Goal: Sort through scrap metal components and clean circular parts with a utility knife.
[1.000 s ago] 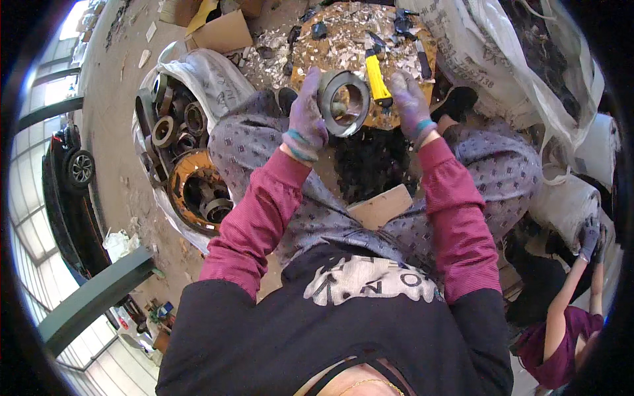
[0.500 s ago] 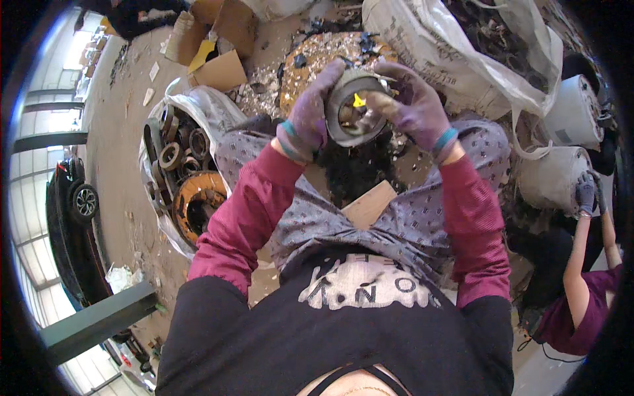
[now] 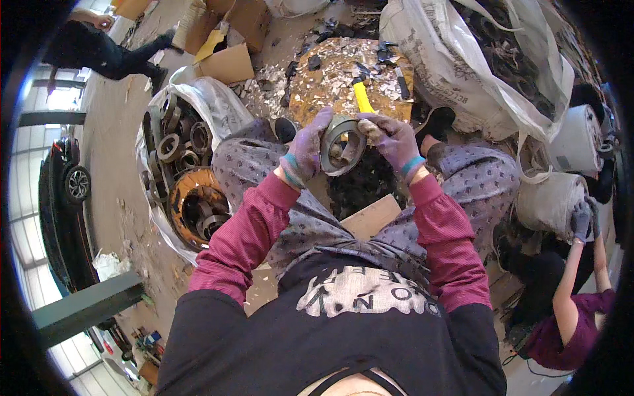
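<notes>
Held up in front of me between both gloved hands is a thick grey ring (image 3: 328,155), tilted, with its round opening facing me. My left hand (image 3: 307,148) is closed around its left side. My right hand (image 3: 394,142) pinches its upper right edge, thumb and fingers together. Just beyond the ring, a tool's yellow handle (image 3: 363,100) lies on a worn orange-brown board (image 3: 312,86) strewn with pale chips and black fragments. A black piece (image 3: 402,84) rests at the board's right side.
On my left, a white sack (image 3: 218,99) holds several rings and an orange ring-shaped part (image 3: 179,199). Cardboard boxes (image 3: 228,65) stand behind it. A large white bag (image 3: 436,72) is at far right. A co-worker (image 3: 571,317) handles a whitish cylinder (image 3: 551,204). Another person (image 3: 105,49) is at far left.
Both hands have come slightly nearer with the ring, which has turned and tilted. My right fingers have left its opening for its edge. The yellow handle now shows on the board.
</notes>
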The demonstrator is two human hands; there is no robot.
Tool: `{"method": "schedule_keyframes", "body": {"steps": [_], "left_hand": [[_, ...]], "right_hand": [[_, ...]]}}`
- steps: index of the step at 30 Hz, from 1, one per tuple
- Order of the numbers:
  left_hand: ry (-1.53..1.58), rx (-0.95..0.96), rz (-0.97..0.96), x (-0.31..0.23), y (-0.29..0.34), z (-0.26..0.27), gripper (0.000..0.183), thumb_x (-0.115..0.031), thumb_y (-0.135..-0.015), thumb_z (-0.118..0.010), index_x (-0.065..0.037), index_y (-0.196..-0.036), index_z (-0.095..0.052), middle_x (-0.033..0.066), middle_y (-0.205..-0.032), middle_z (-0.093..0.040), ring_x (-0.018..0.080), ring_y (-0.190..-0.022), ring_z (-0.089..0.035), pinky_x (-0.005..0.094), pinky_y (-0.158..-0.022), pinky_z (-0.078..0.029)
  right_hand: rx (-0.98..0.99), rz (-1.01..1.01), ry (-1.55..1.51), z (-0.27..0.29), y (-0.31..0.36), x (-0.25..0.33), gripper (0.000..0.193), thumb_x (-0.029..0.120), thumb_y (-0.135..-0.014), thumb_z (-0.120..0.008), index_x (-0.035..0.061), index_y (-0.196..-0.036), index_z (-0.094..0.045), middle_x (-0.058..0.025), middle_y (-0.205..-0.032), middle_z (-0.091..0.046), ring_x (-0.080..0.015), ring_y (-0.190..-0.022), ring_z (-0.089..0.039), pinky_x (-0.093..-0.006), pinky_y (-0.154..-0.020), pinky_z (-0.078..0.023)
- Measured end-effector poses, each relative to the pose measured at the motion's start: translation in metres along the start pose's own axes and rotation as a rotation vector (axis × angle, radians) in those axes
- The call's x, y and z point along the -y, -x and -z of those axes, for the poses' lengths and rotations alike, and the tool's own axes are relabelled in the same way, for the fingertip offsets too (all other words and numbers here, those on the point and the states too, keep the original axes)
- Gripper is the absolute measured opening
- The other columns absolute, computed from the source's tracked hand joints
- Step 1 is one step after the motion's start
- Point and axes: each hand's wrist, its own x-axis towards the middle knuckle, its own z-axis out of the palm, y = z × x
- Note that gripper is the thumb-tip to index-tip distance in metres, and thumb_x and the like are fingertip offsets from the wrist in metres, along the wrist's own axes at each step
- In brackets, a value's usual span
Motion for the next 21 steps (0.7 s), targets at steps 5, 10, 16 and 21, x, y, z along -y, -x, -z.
{"method": "schedule_keyframes", "body": {"steps": [5, 10, 16, 21], "left_hand": [[-0.009, -0.274, -0.155, -0.004, 0.004, 0.005, 0.04, -0.035, -0.096, -0.049, -0.001, -0.117, -0.055, 0.0114, -0.11, -0.064, 0.0223, -0.093, -0.065, 0.0376, -0.085, -0.054], [-0.202, -0.29, -0.326, -0.02, -0.001, 0.015, 0.041, -0.034, -0.101, -0.036, -0.001, -0.121, -0.052, 0.0104, -0.115, -0.061, 0.0188, -0.102, -0.062, 0.0339, -0.091, -0.05], [-0.213, -0.242, -0.368, -0.026, -0.006, 0.001, 0.039, -0.028, -0.102, -0.034, -0.002, -0.128, -0.045, 0.0111, -0.121, -0.057, 0.0193, -0.108, -0.059, 0.0351, -0.096, -0.047], [-0.145, -0.009, -0.243, -0.023, -0.005, -0.085, 0.043, -0.033, -0.096, -0.049, -0.002, -0.125, -0.048, 0.0111, -0.108, -0.062, 0.0225, -0.102, -0.061, 0.0368, -0.096, -0.047]], "right_hand": [[-0.318, 0.006, -0.044, -0.004, 0.002, -0.046, 0.02, 0.017, -0.09, -0.064, 0.0018, -0.102, -0.069, 0.0015, -0.088, -0.066, -0.0047, -0.076, -0.056, -0.0204, -0.069, -0.046], [-0.057, -0.432, 0.362, -0.002, 0.023, -0.095, 0.037, 0.032, -0.086, -0.067, -0.0013, -0.103, -0.066, -0.0111, -0.096, -0.068, -0.0207, -0.089, -0.062, -0.0343, -0.081, -0.047], [0.342, -0.286, 0.128, 0.013, 0.003, -0.053, 0.071, 0.034, -0.088, -0.063, -0.0008, -0.141, -0.03, -0.0178, -0.137, -0.043, -0.0248, -0.124, -0.045, -0.0332, -0.103, -0.035], [0.42, -0.201, -0.427, 0.067, -0.002, 0.009, 0.064, 0.035, -0.092, -0.056, 0.0019, -0.141, -0.031, -0.0122, -0.138, -0.043, -0.0239, -0.127, -0.042, -0.0355, -0.105, -0.034]]}}
